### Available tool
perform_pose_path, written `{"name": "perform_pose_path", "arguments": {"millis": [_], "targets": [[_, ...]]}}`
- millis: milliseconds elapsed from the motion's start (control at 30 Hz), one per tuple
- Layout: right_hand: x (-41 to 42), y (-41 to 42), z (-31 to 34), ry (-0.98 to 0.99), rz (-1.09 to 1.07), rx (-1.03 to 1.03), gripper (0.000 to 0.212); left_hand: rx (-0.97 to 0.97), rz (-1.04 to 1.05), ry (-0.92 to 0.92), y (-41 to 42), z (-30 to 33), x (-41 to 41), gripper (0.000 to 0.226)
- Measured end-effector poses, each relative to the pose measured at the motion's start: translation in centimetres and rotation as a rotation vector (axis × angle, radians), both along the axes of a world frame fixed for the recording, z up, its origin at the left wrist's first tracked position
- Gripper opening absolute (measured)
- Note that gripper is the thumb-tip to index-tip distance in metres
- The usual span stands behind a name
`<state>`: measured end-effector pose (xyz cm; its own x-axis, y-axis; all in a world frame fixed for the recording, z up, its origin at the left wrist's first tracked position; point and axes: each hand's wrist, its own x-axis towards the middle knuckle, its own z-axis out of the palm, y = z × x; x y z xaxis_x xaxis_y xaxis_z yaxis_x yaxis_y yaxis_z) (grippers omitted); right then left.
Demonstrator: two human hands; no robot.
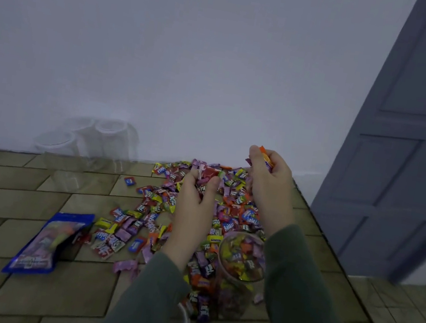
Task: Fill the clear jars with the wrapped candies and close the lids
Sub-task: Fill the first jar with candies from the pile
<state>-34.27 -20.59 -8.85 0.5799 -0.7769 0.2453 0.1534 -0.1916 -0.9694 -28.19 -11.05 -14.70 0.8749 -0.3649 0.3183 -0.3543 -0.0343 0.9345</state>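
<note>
While my left hand (194,200) and right hand (270,181) each grip bright wrapped candies (227,219), blue wrappers read "Relax".

Dim, cool, bluish light is falling evenly over the scene, casting only faint, soft shadows and leaving the wall (167,56) looking flat grey-violet. The wide lens is bending the door (415,143) into a strong lean at the right edge, and the empty clear jars (92,142) are blurring palely into the wall. The sleeves (304,301) nearest the camera are looking soft, and the picture is looking smeared throughout.
</note>
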Motion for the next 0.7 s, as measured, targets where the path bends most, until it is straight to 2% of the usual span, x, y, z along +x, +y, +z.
{"name": "perform_pose_path", "arguments": {"millis": [133,267,400,567,700], "targets": [[-2.3,-0.2,-2.1,-0.024,0.008,0.045,0.025,-0.060,-0.016,-0.037,0.1,-0.3,-2.6,0.039],[-3.8,0.3,-4.4,-0.117,0.008,0.145,0.023,-0.161,-0.092,0.037,-0.2,-0.5,-4.5,0.016],[-4.2,0.3,-5.9,-0.174,0.027,0.273,0.024,-0.199,-0.150,0.055,-0.4,-0.7,-5.3,0.023],[-3.8,0.1,-6.6,-0.177,0.028,0.317,0.029,-0.260,-0.186,0.141,-0.3,-0.7,-5.2,0.030],[-3.4,-0.2,-6.9,-0.190,0.005,0.333,0.036,-0.219,-0.216,0.095,-0.3,-1.3,-5.1,0.019]]}}
